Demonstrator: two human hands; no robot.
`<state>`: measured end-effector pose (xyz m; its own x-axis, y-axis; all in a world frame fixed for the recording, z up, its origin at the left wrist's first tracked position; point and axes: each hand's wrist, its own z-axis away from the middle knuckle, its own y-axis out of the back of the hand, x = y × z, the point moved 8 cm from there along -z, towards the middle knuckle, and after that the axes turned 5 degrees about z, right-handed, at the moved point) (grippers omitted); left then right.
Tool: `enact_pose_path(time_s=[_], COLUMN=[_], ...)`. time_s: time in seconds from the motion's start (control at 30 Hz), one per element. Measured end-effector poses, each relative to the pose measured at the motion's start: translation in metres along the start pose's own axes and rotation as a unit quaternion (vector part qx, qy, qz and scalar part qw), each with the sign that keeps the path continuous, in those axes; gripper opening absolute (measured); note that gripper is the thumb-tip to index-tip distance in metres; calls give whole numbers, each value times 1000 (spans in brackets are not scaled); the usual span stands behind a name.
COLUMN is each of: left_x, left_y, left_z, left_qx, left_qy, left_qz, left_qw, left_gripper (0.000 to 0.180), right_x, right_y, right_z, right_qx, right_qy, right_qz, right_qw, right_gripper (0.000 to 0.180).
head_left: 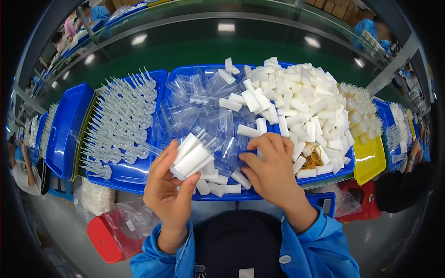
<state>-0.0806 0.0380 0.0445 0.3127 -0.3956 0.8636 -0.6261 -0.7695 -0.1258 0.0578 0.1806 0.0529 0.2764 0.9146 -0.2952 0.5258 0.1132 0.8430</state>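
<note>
My left hand is closed around a small bundle of clear plastic tubes with white foam pieces inside, held tilted above the front of the middle blue tray. Thin clear stems stick out of the bundle's upper end. My right hand hovers over the same tray with its fingers bent and apart, and I see nothing in them. Under and beyond both hands lie loose clear tubes. White foam pieces are heaped to the right, and a few are scattered below my left hand.
A blue tray on the left carries rows of translucent stemmed parts. Rubber bands lie among the foam. On the right are a yellow tray and bristly pale parts. Beyond runs a green conveyor. Red stools stand below.
</note>
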Motion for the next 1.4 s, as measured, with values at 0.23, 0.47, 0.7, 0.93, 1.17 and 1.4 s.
enact_pose_path(time_s=[0.23, 0.47, 0.7, 0.93, 1.17, 1.4], left_x=[-11, 0, 3, -2, -3, -5], left_y=[1, -21, -27, -28, -29, -30], left_z=[11, 12, 16, 21, 22, 22], left_qx=[-45, -92, -125, -143, -143, -143], left_qy=[71, 100, 62, 74, 100, 102], left_qz=[117, 105, 66, 69, 81, 90], left_qw=[990, 985, 988, 984, 981, 980], left_gripper=[41, 44, 43, 42, 43, 43], right_x=[24, 32, 34, 32, 26, 25], right_y=[29, 23, 33, 20, 17, 15], right_z=[-1, 15, 17, 21, 20, 22], right_qx=[76, 67, 122, 101, 85, 79], right_qy=[-34, -129, -109, -129, -143, -149], right_qz=[-317, -392, -475, -555, -554, -543], right_qw=[945, 909, 865, 816, 816, 823], right_gripper=[33, 34, 25, 24, 23, 22])
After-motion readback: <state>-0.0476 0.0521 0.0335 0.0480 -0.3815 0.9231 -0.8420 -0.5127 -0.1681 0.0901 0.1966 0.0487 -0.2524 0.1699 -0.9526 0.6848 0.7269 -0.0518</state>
